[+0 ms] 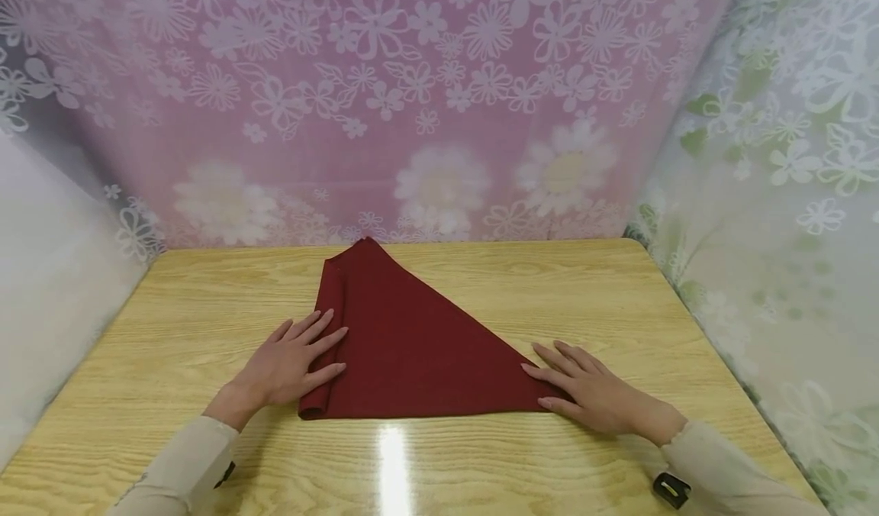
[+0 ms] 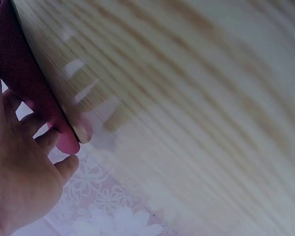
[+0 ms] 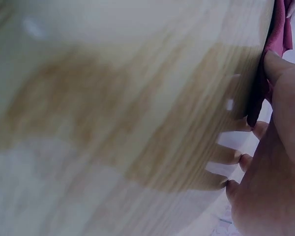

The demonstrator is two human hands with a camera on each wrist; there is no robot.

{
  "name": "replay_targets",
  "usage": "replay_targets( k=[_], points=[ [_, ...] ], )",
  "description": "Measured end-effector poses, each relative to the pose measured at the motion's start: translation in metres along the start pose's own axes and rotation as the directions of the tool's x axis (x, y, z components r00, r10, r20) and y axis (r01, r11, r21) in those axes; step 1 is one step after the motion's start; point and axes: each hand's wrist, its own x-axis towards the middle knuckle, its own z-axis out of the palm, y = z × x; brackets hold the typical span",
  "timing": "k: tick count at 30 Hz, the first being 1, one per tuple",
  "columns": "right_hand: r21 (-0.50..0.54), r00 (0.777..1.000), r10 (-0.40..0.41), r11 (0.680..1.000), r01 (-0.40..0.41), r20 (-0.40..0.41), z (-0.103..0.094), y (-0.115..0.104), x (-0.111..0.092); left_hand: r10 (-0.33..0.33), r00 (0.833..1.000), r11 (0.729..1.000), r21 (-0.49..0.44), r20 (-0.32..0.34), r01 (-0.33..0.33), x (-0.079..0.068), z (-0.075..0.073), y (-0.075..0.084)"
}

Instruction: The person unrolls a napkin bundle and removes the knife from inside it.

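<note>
A dark red cloth (image 1: 426, 340) lies folded into a rough triangle on the wooden table (image 1: 226, 287). Along its left side runs a narrow folded-over strip, with a rounded fold at the lower end. My left hand (image 1: 288, 363) rests on that strip, fingers straight and spread. At the right, my right hand (image 1: 597, 390) lies over the cloth's pointed corner and covers its tip. The left wrist view shows the cloth's fold (image 2: 29, 73) beside the left fingers. In the right wrist view the cloth's edge (image 3: 275, 44) runs by the right thumb, and several fingertips touch the table.
A pink flowered curtain (image 1: 330, 142) hangs behind the table's far edge, where the cloth's top corner reaches. Pale flowered fabric (image 1: 776, 218) hangs along the right side. Both sleeves carry dark straps or devices at the wrists, such as the black buckle (image 1: 671, 490) on the right.
</note>
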Motion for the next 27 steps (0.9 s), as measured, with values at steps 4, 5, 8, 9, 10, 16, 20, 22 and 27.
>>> replay_targets(
  k=[4, 5, 8, 9, 10, 16, 20, 22, 27],
  points=[
    [0.002, 1.000, 0.004, 1.000, -0.004, -0.016, 0.003, 0.001, -0.001, -0.001, 1.000, 1.000, -0.008, -0.002, 0.001, 0.000, 0.001, 0.001],
    [0.008, 1.000, 0.003, 1.000, -0.002, -0.028, 0.004, 0.001, -0.002, 0.002, 1.000, 1.000, -0.006, -0.002, -0.002, 0.001, 0.001, 0.001],
    [0.014, 0.998, 0.005, 1.000, -0.004, -0.056, 0.008, 0.004, -0.004, 0.005, 1.000, 1.000, -0.009, 0.003, -0.005, 0.003, 0.001, 0.003],
    [0.011, 0.998, 0.005, 1.000, -0.004, -0.066, 0.010, 0.005, -0.005, 0.006, 1.000, 1.000, -0.009, 0.004, -0.006, 0.003, 0.001, 0.003],
    [0.011, 0.997, 0.012, 1.000, -0.011, -0.070, 0.011, 0.007, -0.007, 0.008, 1.000, 1.000, -0.011, 0.006, -0.008, 0.005, 0.001, 0.005],
    [0.021, 0.997, 0.043, 0.999, -0.041, -0.062, 0.007, 0.014, -0.020, 0.017, 1.000, 1.000, -0.022, 0.014, -0.016, 0.015, 0.004, 0.016],
    [0.034, 0.997, 0.066, 0.997, -0.065, -0.031, 0.002, 0.021, -0.030, 0.023, 0.999, 0.999, -0.026, 0.024, -0.023, 0.022, 0.004, 0.025],
    [0.040, 0.997, 0.072, 0.997, -0.071, -0.024, 0.001, 0.024, -0.033, 0.023, 0.999, 1.000, -0.022, 0.037, -0.022, 0.025, 0.004, 0.029],
    [0.046, 0.998, 0.050, 0.998, -0.049, -0.033, 0.001, 0.028, -0.035, 0.030, 0.997, 0.998, 0.051, 0.074, -0.033, 0.031, 0.000, 0.035]
  ],
)
